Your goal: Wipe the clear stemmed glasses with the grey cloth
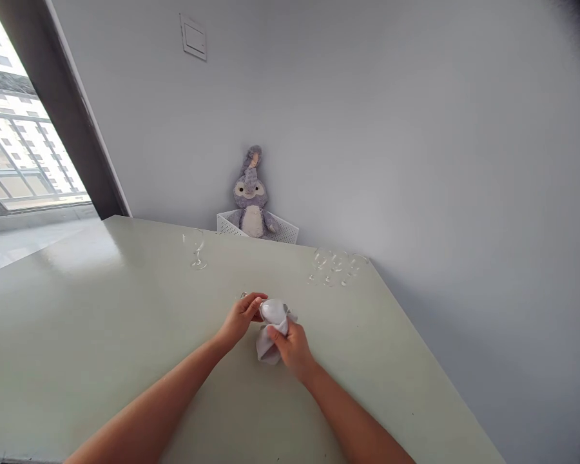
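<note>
The pale tabletop (125,322) fills the lower view, with a white perforated basket (285,231) just beyond its far edge containing a grey-purple plush toy (251,205). Over the tabletop's middle, the right hand (294,347) has its grip clenched on a white cloth (267,349) set against the bowl of the held glass (273,310), while the left hand (241,316) has its grip around that glass's stem end, finger contact partly hidden. Three upright stemmed glasses (337,261) stand grouped near the far right corner; a single stemmed glass (193,243) stands upright farther left, well apart.
</note>
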`<state>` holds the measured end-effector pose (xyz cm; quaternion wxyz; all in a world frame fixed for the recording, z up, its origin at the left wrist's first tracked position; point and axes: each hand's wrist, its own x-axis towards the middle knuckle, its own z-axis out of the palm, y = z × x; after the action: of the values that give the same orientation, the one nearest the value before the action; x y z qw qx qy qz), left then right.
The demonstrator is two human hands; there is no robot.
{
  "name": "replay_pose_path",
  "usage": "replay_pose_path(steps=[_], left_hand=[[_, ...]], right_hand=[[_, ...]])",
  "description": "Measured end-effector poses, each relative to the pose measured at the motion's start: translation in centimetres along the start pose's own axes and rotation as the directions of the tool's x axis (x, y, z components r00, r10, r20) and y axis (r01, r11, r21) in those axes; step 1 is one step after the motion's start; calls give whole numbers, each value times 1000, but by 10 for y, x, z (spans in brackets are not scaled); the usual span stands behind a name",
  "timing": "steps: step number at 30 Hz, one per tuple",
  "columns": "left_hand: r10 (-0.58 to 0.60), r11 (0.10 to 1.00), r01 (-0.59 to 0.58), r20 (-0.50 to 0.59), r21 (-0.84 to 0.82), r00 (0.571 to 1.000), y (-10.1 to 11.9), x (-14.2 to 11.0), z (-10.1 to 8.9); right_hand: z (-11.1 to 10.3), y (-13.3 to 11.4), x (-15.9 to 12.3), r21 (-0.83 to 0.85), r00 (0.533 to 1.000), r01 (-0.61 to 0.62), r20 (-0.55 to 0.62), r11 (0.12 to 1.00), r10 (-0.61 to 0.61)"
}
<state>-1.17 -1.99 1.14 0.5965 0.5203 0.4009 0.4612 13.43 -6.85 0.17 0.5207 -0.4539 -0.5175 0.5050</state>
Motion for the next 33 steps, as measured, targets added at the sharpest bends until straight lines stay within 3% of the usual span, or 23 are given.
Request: replay_pose_path(steps=[3, 6, 9, 12, 15, 17, 20, 23, 25, 28, 31, 33], left_hand=[[97, 995, -99, 71, 21, 993, -1, -4, 4], [141, 989, -143, 107, 20, 984, 0, -5, 4], [132, 991, -130, 78, -22, 988, 1, -2, 0], [82, 997, -82, 41, -9, 996, -1, 2, -4], [13, 1000, -14, 34, 26, 999, -4, 1, -3], [39, 999, -40, 34, 26, 999, -4, -2, 0], [119, 993, -120, 82, 16, 990, -2, -8, 5], [142, 990, -141, 132, -17, 981, 2, -10, 6], [132, 990, -125, 131, -67, 983, 3, -9, 5], [39, 996, -29, 126, -83, 991, 3, -6, 3], [-50, 998, 46, 113, 38, 992, 1, -5, 1], [-26, 967, 2, 93, 256, 995, 1, -6, -1]], right_hand=[[-4, -6, 9, 399, 980, -181, -6, 899, 200], [-7, -11, 12, 585, 955, -241, 3, 775, 295], [-4, -14, 8, 530, 971, -225, 58, 817, 230], [2, -15, 0, 259, 991, -116, 98, 959, 94], [4, -13, -3, 49, 999, -12, 51, 999, 9], [3, -11, 0, 163, 996, -82, 38, 983, 77], [0, -10, 7, 474, 973, -220, 39, 853, 229], [-2, -11, 8, 549, 967, -238, 55, 801, 250], [-1, -13, 5, 416, 978, -209, 109, 885, 179], [-1, -12, -1, -10, 995, -3, 97, 1000, 4], [-4, -6, -2, -335, 988, 151, 78, 930, -133], [-7, -3, 1, -374, 991, 131, 62, 918, -117]])
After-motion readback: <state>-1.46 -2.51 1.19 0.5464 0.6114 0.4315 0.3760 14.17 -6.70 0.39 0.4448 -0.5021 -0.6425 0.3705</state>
